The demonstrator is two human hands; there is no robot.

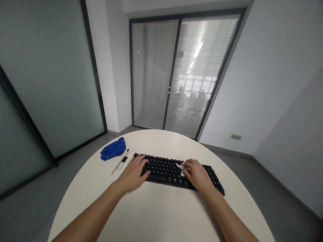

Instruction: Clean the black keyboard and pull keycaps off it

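Note:
A black keyboard lies flat on the pale round table, slightly angled with its right end nearer to me. My left hand rests on the keyboard's left end, fingers stretched out and apart, holding nothing. Over the right part of the keys, my right hand pinches a crumpled white tissue between thumb and fingers. The tissue sits against the keys; most of it beyond the fingertips shows, the rest is hidden in the hand. The keys beneath both hands are covered.
A bunched blue cloth lies on the table's left side. Beside it is a thin brush with a dark tip, and a small black-and-white item next to that. The table's curved edge surrounds everything; glass doors stand behind.

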